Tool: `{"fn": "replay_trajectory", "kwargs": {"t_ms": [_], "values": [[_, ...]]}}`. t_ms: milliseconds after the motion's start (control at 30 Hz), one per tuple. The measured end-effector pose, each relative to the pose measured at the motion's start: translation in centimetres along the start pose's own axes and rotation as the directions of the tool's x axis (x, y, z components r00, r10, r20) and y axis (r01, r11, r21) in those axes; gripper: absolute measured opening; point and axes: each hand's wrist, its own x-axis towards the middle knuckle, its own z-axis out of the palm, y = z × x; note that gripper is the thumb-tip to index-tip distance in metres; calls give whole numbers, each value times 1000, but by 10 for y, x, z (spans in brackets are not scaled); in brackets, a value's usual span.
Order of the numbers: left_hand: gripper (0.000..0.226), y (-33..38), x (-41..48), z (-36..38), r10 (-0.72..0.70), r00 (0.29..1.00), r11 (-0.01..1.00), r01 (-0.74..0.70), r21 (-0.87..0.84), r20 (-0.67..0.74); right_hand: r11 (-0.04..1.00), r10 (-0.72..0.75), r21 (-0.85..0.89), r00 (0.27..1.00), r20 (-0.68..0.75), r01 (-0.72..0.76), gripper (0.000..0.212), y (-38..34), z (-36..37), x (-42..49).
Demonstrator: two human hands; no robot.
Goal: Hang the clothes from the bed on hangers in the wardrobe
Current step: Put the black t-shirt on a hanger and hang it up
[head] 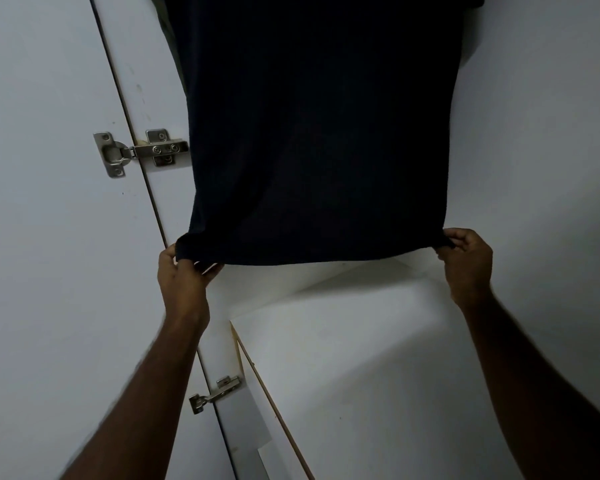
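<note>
While it hangs inside the wardrobe, the dark navy garment (323, 133) falls flat and broad in front of me. Its cloth is matte and finely knitted, and its hem is drawn into a shallow curve. My left grip (184, 271) pinches the lower left corner, thumb on the near side and fingers curled behind the bunched hem. My right grip (465, 261) is closed on the lower right corner the same way. The garment's top is cut off by the frame, so I cannot tell what it hangs from. A sliver of olive cloth (172, 32) peeks from behind its upper left edge, too little to identify. Left of it stands the smooth white door (42, 202), carried by a shiny metal upper hinge (139, 152) and a lower hinge (215, 393) nearer me. Under the hem lies a white shelf (361, 358) with a pale wood-toned edge.
</note>
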Motion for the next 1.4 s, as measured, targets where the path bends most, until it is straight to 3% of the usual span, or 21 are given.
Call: {"fn": "replay_trajectory", "kwargs": {"t_ms": [133, 300, 367, 467, 567, 633, 700, 767, 833, 933, 1033, 1100, 1167, 1233, 1300, 1400], "values": [[30, 10, 6, 6, -126, 984, 986, 138, -89, 129, 999, 22, -29, 999, -43, -24, 13, -1, 0, 2], [26, 7, 11, 2, 106, 983, 963, -140, 230, 152, 991, -29, -134, 999, -42, 23, 8, 1, -7, 8], [34, 0, 15, -9, 235, 965, 894, -261, 365, 115, 978, -4, -208, 996, -84, -13, 6, 10, -15, 13], [37, -12, 16, -28, 342, 938, 771, -317, 552, 60, 968, 57, -234, 990, -126, -85, 10, 26, -30, 21], [37, -19, 12, -31, 426, 889, 619, -423, 662, 170, 977, 37, -204, 987, -157, -69, 15, 22, -30, 24], [33, -24, 12, -31, 466, 841, 508, -508, 696, 274, 962, -62, -272, 980, -188, 8, 21, 15, -28, 18], [31, -28, 14, -32, 476, 819, 446, -539, 715, 320, 877, -256, -450, 955, -148, 165, 25, 14, -29, 11], [31, -28, 17, -32, 467, 816, 403, -539, 740, 340, 710, -434, -615, 901, 1, 343, 27, 20, -34, 7], [32, -27, 22, -34, 443, 813, 349, -545, 762, 378, 611, -475, -673, 873, 110, 417, 31, 30, -41, 9], [34, -27, 31, -38, 363, 815, 298, -560, 773, 451, 641, -434, -655, 893, 119, 399, 34, 36, -45, 19], [36, -25, 35, -34, 225, 838, 375, -545, 750, 497, 671, -348, -651, 926, 144, 354, 35, 33, -35, 30], [42, -17, 31, -32, 107, 889, 470, -440, 765, 446, 729, -150, -657, 981, 123, 193, 38, 24, -29, 37], [43, -4, 25, -31, 150, 915, 475, -399, 784, 375, 734, 54, -679, 995, 90, 22, 37, 13, -24, 42], [39, 19, 20, -14, 375, 828, 410, -551, 727, 417, 723, 12, -689, 996, 93, 56, 40, -7, -8, 43], [38, 48, 20, 27, 523, 643, 270, -748, 606, 560, 725, -176, -646, 971, 164, 240, 57, -41, 25, 45], [48, 76, 34, 100, 487, 266, -186, -899, 397, 831, 655, -415, -572, 868, 274, 494, 70, -102, 88, 49]]}}
